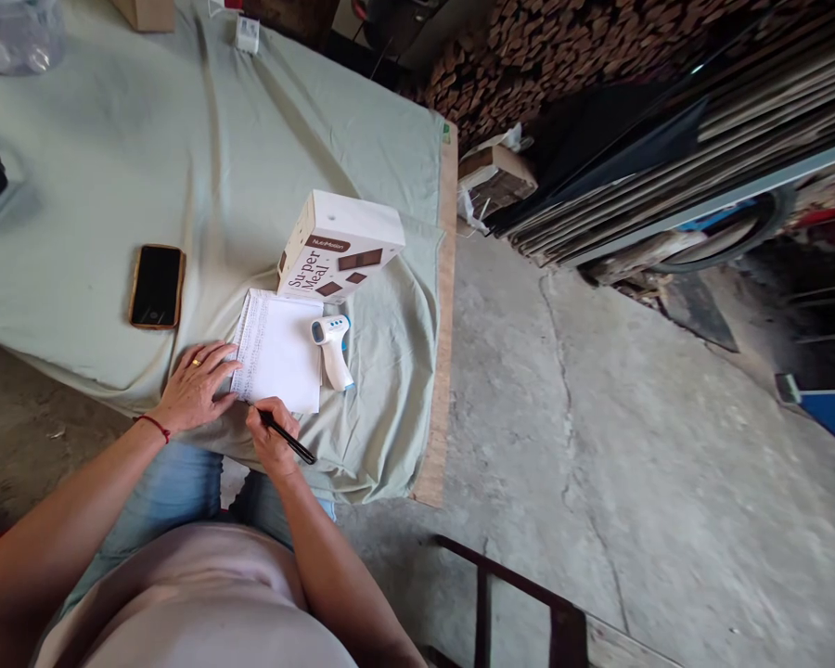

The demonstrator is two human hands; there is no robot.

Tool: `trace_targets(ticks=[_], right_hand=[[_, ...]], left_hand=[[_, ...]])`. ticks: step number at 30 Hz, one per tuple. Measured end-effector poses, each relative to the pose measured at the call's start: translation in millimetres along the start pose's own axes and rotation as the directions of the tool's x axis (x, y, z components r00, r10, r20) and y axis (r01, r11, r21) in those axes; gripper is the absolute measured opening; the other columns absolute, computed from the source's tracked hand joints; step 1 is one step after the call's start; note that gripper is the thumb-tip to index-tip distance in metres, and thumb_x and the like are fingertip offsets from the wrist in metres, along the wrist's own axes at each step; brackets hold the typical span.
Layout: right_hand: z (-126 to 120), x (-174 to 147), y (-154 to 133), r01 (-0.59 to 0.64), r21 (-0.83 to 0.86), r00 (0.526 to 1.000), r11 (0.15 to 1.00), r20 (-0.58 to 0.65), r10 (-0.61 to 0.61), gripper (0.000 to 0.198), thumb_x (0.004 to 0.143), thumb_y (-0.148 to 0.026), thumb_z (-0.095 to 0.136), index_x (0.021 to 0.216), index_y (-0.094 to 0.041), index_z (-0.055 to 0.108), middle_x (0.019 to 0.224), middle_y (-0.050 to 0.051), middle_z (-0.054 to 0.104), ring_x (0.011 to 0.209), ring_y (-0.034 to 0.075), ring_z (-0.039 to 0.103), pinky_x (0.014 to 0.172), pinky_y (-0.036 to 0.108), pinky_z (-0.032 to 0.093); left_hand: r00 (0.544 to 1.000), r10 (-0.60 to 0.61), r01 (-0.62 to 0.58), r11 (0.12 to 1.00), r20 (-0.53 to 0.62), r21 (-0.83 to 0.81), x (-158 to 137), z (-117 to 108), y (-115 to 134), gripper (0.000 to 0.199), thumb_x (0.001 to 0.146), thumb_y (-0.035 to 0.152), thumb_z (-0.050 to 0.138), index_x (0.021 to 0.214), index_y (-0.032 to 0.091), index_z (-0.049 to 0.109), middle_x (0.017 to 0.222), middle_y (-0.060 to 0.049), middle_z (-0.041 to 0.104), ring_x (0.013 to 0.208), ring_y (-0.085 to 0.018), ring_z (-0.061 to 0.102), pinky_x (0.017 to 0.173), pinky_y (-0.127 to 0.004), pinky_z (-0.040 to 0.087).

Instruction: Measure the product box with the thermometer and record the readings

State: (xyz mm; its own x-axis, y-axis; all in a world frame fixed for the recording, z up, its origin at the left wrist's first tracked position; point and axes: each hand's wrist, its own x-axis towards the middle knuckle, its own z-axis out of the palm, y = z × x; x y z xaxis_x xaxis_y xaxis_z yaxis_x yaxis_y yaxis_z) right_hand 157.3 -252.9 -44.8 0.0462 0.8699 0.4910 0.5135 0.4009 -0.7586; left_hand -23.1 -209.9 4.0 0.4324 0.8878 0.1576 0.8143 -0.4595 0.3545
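Observation:
My right hand grips a black pen, its tip at the lower left edge of a sheet of white paper. Rows of handwriting run along the left side of the sheet; the rest of it is blank. My left hand lies with fingers stretched out, the fingertips on the paper's left edge. A white and blue infrared thermometer rests on the right side of the paper. Just behind the sheet stands a white and brown box marked "Super Meal".
A phone in a brown case lies left of the paper on the green tablecloth. At the table's far side are a small white box and a clear plastic bag. Stacked firewood and a dark metal frame are on the right.

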Motion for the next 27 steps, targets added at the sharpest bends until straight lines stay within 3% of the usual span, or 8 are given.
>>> trace_targets(ticks=[13, 22, 27], right_hand=[[1.9, 0.4, 2.2, 0.051, -0.053, 0.999, 0.997, 0.011, -0.051, 0.013, 0.093, -0.020, 0.055, 0.080, -0.023, 0.054, 0.066, -0.005, 0.058, 0.058, 0.013, 0.051, 0.057, 0.027, 0.043], [1.6, -3.3, 6.7, -0.025, -0.049, 0.996, 0.999, 0.080, 0.029, 0.010, 0.090, -0.020, 0.055, 0.081, -0.024, 0.054, 0.067, -0.003, 0.059, 0.062, 0.014, 0.052, 0.060, 0.028, 0.046], [2.1, -3.7, 7.1, -0.040, -0.032, 0.998, 0.999, 0.045, 0.041, 0.009, 0.090, -0.021, 0.055, 0.081, -0.024, 0.054, 0.068, -0.003, 0.060, 0.061, 0.014, 0.052, 0.060, 0.028, 0.046]], left_hand=[[1.000, -0.002, 0.002, 1.000, -0.013, -0.010, 0.8, 0.1, 1.4, 0.040, 0.088, 0.032, 0.061, 0.127, 0.022, 0.063, 0.149, -0.012, 0.055, 0.142, -0.033, 0.046, 0.120, -0.055, 0.034], [1.000, -0.015, 0.015, 0.999, 0.001, -0.030, 1.9, -1.1, 1.7, 0.039, 0.089, 0.033, 0.061, 0.127, 0.024, 0.063, 0.150, -0.012, 0.054, 0.142, -0.033, 0.045, 0.120, -0.057, 0.033], [1.000, -0.014, 0.015, 0.999, 0.006, -0.043, 1.7, -1.3, 1.1, 0.040, 0.089, 0.034, 0.061, 0.128, 0.024, 0.063, 0.151, -0.012, 0.054, 0.143, -0.033, 0.045, 0.120, -0.057, 0.033]])
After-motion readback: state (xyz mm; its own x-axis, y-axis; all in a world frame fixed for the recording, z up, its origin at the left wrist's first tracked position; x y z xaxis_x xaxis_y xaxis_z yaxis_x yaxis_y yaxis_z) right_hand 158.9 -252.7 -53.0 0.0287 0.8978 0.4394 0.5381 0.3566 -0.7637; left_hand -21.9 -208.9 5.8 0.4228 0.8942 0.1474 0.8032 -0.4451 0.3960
